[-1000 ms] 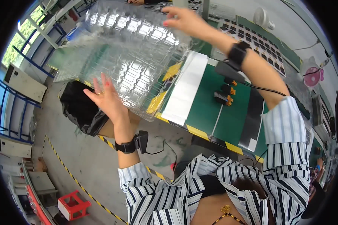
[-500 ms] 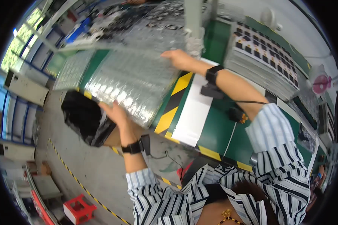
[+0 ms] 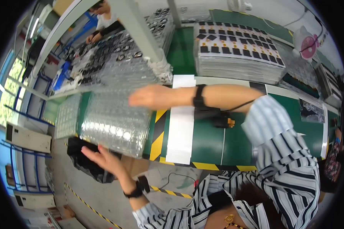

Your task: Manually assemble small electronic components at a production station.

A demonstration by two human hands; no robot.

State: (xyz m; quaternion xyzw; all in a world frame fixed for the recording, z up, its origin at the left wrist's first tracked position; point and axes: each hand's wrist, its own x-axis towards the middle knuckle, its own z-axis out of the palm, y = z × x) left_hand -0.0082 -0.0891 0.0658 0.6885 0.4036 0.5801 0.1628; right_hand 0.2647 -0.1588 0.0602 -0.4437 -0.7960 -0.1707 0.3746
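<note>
A stack of clear plastic blister trays (image 3: pixel 114 124) sits on the green bench at the left. My left hand (image 3: pixel 105 159) is just off its near edge, fingers spread, holding nothing. Over the stack's right side reaches my right hand (image 3: pixel 153 97), slightly blurred, with its fingers stretched out flat and nothing seen in them. Whether it touches the top tray I cannot tell. Both wrists wear black straps with small devices. A long white strip (image 3: pixel 180 131) lies on the bench right of the trays, beside yellow-black tape.
Stacked trays of black parts (image 3: pixel 237 47) stand at the back right. Another clear tray (image 3: pixel 68 116) lies at the far left. A black bag (image 3: pixel 88 162) hangs below the bench edge. A white post (image 3: pixel 141 32) rises behind the trays; a co-worker (image 3: pixel 105 19) sits beyond.
Both hands were at the tray stack's edges; the left has come away from the near edge with fingers spread. The right has moved nearer. The view has shifted, showing a co-worker at the back.
</note>
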